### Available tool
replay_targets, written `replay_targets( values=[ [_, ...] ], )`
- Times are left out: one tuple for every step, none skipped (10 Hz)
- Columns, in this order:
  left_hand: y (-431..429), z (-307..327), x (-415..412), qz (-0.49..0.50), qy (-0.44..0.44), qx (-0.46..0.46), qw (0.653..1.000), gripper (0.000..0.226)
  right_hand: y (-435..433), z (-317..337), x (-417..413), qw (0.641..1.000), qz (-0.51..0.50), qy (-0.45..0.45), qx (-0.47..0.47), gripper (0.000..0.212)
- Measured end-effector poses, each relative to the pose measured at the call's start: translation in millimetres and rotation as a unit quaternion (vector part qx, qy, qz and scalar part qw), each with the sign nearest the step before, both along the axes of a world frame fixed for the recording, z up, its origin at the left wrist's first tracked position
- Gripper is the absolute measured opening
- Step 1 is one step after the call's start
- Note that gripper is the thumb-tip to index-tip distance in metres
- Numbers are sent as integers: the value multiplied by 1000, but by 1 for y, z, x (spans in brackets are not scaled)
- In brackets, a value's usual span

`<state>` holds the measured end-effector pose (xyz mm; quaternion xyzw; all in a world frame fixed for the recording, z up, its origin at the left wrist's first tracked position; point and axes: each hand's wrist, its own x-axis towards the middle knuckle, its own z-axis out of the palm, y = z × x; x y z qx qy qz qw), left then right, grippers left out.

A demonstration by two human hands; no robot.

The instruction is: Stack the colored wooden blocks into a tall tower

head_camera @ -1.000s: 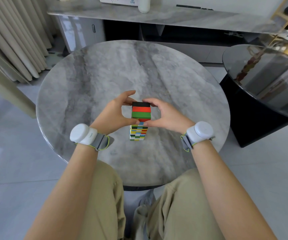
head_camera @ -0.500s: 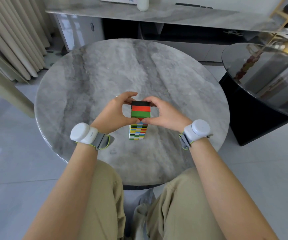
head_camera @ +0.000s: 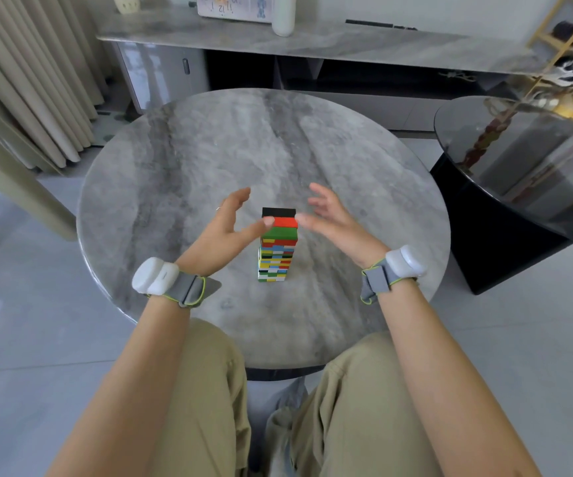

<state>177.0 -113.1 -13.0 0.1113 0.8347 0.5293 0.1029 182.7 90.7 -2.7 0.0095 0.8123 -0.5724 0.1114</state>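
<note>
Block tower [head_camera: 277,246] upright on round marble bench [head_camera: 175,160], between spread left hand [head_camera: 224,232] and spread right hand [head_camera: 334,222] (thumb tips at its red top block [head_camera: 285,222])

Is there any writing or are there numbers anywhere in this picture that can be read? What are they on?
"12": on the pale board propped on the far marble shelf, upside down as seen here.
"10": same board, further right, also upside down.
Other marks and small figures on that board: too blurred to read.
Block tower, white wrist devices and white bottle: no writing visible.
</note>
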Motion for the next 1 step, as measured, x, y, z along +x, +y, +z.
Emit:
replay_targets(
  values=[
    [-2, 10, 0, 48, 63, -24, 997, 37, -2, 1, -2, 986, -138, 55, -77, 23]
  ],
)
